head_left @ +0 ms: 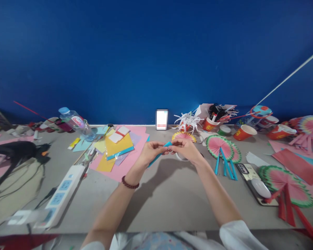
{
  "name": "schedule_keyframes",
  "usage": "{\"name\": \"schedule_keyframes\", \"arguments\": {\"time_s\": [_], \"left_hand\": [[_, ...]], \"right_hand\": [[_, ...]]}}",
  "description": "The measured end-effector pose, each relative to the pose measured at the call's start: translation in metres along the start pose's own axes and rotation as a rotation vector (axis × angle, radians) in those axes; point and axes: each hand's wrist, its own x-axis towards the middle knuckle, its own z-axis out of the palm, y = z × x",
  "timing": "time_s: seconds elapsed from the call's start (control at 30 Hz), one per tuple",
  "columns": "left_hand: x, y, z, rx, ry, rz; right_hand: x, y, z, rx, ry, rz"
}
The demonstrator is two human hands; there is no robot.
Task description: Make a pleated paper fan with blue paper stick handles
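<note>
Both my hands meet over the middle of the grey table, pinching one narrow blue paper strip (154, 160). My left hand (154, 151) grips it with thumb and fingertips, and its lower end slants down to the left below that hand. At the strip's upper end, the fingers of my right hand (183, 148) are closed on it, close against my left fingertips. Just behind my right hand lies a yellow and pink pleated paper fan (184, 136). A round white object (181, 156), partly hidden by that hand, sits beneath it.
Coloured paper sheets (120, 144), a plastic bottle (77, 121) and a power strip (64, 194) lie to the left. Pink and green paper fans (220, 147), a phone (250, 177), a white mouse (261, 188) and red paper cups (245, 132) occupy the right. A small upright screen (161, 119) stands at the blue wall.
</note>
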Motion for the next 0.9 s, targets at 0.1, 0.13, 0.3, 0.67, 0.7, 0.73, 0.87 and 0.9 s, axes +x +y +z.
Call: {"name": "schedule_keyframes", "arguments": {"time_s": [0.1,0.13,0.3,0.67,0.7,0.73,0.87,0.9], "left_hand": [[-0.0004,0.0013,0.0006,-0.030,0.011,-0.005],[-0.0005,0.0014,0.0005,-0.033,0.012,-0.004],[0.0012,-0.0006,-0.0023,-0.059,0.002,-0.040],[0.0062,-0.0026,-0.0029,-0.135,-0.084,-0.171],[0.0063,-0.0026,-0.0028,-0.133,-0.075,-0.176],[0.0065,-0.0027,-0.0029,-0.129,-0.064,-0.172],[0.0069,-0.0038,-0.0036,-0.100,-0.009,-0.110],[0.0068,-0.0041,-0.0034,-0.092,0.004,-0.094]], "right_hand": [[0.0004,0.0011,-0.0012,-0.024,0.008,-0.015],[0.0002,0.0011,-0.0013,-0.031,0.008,-0.019],[-0.0006,0.0012,0.0005,-0.036,0.025,-0.021],[0.0013,0.0018,-0.0009,-0.111,0.046,-0.092],[0.0016,0.0025,-0.0012,-0.147,0.048,-0.104],[0.0018,0.0030,-0.0015,-0.179,0.050,-0.111],[0.0018,0.0035,-0.0022,-0.250,0.058,-0.111],[0.0017,0.0033,-0.0021,-0.249,0.050,-0.103]]}}
